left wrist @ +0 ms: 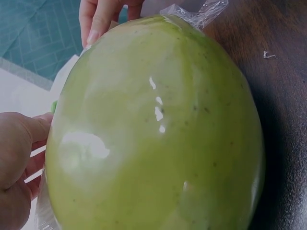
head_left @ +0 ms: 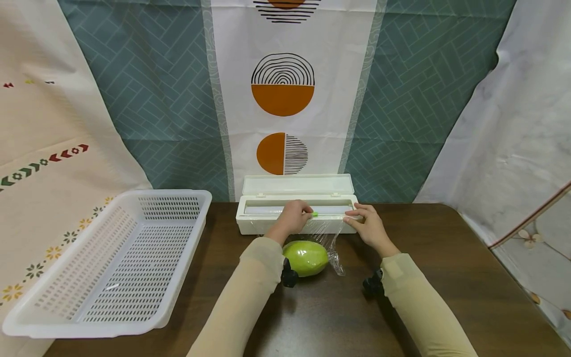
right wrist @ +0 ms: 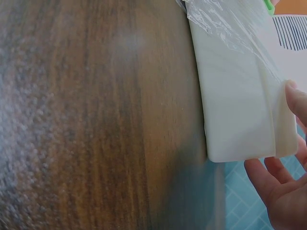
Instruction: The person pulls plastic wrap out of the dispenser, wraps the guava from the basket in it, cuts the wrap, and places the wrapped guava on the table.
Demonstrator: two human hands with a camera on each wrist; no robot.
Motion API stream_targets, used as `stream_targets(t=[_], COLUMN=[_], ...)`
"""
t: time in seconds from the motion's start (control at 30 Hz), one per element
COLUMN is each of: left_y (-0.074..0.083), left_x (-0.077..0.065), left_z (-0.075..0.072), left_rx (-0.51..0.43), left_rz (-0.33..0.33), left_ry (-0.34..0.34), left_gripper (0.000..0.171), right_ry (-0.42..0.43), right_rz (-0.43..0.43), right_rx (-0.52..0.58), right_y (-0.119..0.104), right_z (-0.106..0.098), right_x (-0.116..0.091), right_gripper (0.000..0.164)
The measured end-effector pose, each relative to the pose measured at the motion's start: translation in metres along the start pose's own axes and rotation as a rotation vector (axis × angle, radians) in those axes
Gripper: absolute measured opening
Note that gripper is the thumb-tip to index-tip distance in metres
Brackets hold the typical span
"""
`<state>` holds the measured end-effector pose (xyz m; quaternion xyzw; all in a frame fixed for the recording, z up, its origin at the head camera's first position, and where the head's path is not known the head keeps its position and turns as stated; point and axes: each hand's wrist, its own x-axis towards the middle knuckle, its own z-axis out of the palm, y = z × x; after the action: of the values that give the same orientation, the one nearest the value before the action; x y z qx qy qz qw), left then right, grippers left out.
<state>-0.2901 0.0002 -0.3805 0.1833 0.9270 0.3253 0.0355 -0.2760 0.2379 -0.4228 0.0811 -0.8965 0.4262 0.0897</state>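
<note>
A white cling film dispenser [head_left: 296, 225] stands at the back of the table, lid raised, with a roll inside. My left hand [head_left: 294, 218] pinches the small green slide cutter [head_left: 314, 214] on its front rail. My right hand [head_left: 368, 225] grips the dispenser's right end, thumb on the top edge and fingers around the end in the right wrist view. Clear cling film [head_left: 335, 255] hangs from the front towards a green oval fruit [head_left: 308, 258] lying before the box. Shiny film covers the fruit [left wrist: 158, 134], which fills most of the left wrist view.
A white perforated plastic basket [head_left: 129, 267] stands on the left. Patterned cloth [head_left: 285, 99] hangs behind the brown wooden table [head_left: 321, 322]. A tiny pale scrap [left wrist: 269, 55] lies on the wood beside the fruit.
</note>
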Motion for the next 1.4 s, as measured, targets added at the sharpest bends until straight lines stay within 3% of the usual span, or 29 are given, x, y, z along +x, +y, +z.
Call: stream_targets(t=[1.4], left_y=[-0.0045], left_x=[-0.0047], left_z=[-0.0079], left_rx=[-0.015], left_rz=[-0.027], left_ry=[-0.02], left_gripper=[0.022], right_ry=[-0.002], right_rz=[-0.001], right_rx=[-0.007], right_y=[-0.0007], right_z=[-0.0008], right_x=[0.0007], right_gripper=[0.032])
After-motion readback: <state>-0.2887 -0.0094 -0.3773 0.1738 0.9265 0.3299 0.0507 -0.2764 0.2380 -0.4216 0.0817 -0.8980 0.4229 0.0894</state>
